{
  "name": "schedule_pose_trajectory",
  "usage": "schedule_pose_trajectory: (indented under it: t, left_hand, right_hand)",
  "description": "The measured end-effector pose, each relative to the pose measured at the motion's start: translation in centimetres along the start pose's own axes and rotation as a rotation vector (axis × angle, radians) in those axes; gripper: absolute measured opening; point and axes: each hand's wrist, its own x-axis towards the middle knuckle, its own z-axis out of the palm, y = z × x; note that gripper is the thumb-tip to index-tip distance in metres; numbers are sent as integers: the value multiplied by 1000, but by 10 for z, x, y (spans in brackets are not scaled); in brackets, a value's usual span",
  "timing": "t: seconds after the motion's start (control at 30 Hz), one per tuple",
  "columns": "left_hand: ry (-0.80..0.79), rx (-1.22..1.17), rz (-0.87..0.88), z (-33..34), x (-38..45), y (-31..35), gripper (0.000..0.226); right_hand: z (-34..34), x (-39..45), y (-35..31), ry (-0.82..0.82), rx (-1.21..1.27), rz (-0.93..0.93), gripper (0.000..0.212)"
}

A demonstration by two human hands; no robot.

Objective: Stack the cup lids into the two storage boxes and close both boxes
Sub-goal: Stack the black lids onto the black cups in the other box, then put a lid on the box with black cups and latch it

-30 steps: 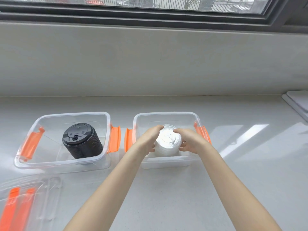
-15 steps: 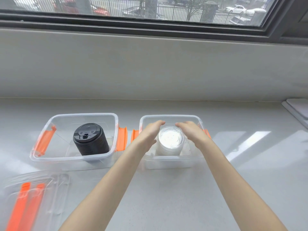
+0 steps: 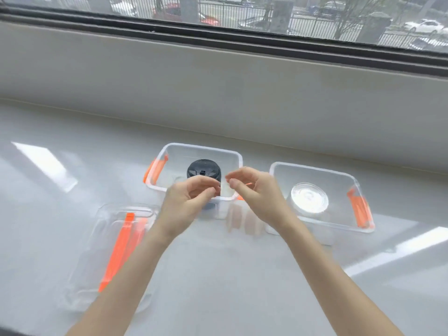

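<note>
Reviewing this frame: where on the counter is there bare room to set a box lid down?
The counter is bare between the forearms, left of the black-lid box, and right of the clear-lid box. It is crowded where both hands, left hand and right hand, hover between the boxes, and at the stacked box lids.

Two open storage boxes [image 3: 238,161] [image 3: 358,190], one black lid stack [image 3: 203,169], one clear lid stack [image 3: 309,201], and stacked box covers [image 3: 114,241] at eight o'clock.

Pale grey counter [image 3: 72,132] running under the window, glossy with streaks of light. Sitting on it: one clear box [image 3: 232,156] with orange clips, a second clear box [image 3: 358,229] just to its right, and clear box lids [image 3: 106,238] stacked front-left.
</note>
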Motion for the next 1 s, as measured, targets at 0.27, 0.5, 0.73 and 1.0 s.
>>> schedule_pose_trajectory:
  t: [0.27, 0.5, 0.73, 1.0]
  left_hand:
    - [396, 273, -348, -116, -37, -87, 21]
    - [261, 577, -616, -173, -48, -137, 59]
    - [240, 532, -653, -185, -51, -162, 43]
    - [450, 317, -604, -209, -49, -161, 32]
  right_hand:
    - [126, -2, 10, -195, -18, 207, 14]
    - [202, -6, 28, -218, 19, 515, 32]
    - [227, -3, 39, -162, -220, 561, 30]
    - [228, 0, 34, -125, -323, 451, 37]
